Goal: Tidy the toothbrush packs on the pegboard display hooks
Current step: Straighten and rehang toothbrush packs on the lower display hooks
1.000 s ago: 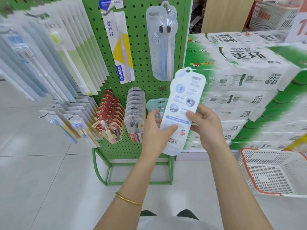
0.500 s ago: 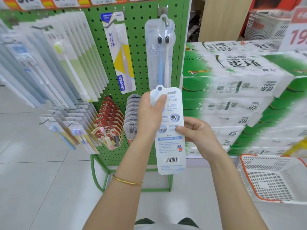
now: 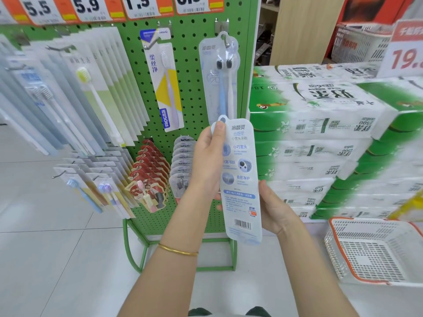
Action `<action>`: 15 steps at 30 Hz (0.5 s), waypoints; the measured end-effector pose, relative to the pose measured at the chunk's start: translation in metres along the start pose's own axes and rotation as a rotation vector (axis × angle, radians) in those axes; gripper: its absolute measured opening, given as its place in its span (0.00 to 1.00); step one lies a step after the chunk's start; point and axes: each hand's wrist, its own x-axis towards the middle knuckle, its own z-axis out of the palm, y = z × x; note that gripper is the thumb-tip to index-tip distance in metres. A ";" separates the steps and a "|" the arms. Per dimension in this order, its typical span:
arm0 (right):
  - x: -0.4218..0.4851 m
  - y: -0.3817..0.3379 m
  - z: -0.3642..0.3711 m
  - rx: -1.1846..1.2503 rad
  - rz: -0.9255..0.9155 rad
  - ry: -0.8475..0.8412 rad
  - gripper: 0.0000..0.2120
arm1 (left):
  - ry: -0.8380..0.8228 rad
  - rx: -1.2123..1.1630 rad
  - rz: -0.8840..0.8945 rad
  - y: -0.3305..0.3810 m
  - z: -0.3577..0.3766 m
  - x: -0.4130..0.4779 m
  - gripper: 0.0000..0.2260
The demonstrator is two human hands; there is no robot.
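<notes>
A long, flat, round-cornered toothbrush pack of glossy pale blue-and-white card and plastic [image 3: 240,179] is held upright, printed back and barcode towards the camera, in front of the lower right part of the green perforated metal pegboard [image 3: 193,90]. Its tab with the hang hole is pinched by the left hand [image 3: 206,164], thumb pressed on the front and fingers curled behind; its lower right edge is gripped by the right hand [image 3: 274,211], thumb on the edge, fingers hidden behind the card. A thin gold bangle [image 3: 177,250] is worn on the left wrist. Just above the tab, a clear blister pack with two dark-bristled brushes [image 3: 220,83] is hung from a metal hook [image 3: 222,27] at the board's right edge. To its left a single white-and-yellow carded pack [image 3: 163,81] is hung, with bare board between them. Further left, dense rows of pale carded packs [image 3: 98,88] are carried on long hooks, and lower down red-carded small packs [image 3: 150,172] and grey blister packs [image 3: 183,161] are ranked. Orange-and-white price tags [image 3: 146,6] are lined along the top. Soft green-and-white plastic-wrapped tissue bales [image 3: 320,138] are stacked right of the board, close to its edge. A white lattice plastic basket with an orange rim [image 3: 366,227] is set on the glossy white floor tiles [image 3: 57,259], where open room is left below and left.
</notes>
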 end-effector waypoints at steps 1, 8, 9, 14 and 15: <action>0.001 0.000 0.000 0.015 -0.008 -0.029 0.41 | -0.010 -0.010 0.003 0.001 0.000 0.000 0.16; 0.011 -0.012 0.004 -0.306 -0.111 0.222 0.44 | 0.012 0.187 0.121 0.006 -0.003 0.000 0.13; 0.015 -0.016 0.007 -0.427 -0.152 0.336 0.43 | 0.019 0.223 0.148 0.008 -0.004 -0.002 0.16; 0.038 -0.041 0.035 -0.890 -0.383 0.725 0.42 | -0.057 0.227 0.321 0.022 -0.003 -0.011 0.08; 0.043 -0.045 0.040 -0.940 -0.429 0.769 0.42 | -0.072 0.236 0.350 0.025 -0.002 -0.011 0.05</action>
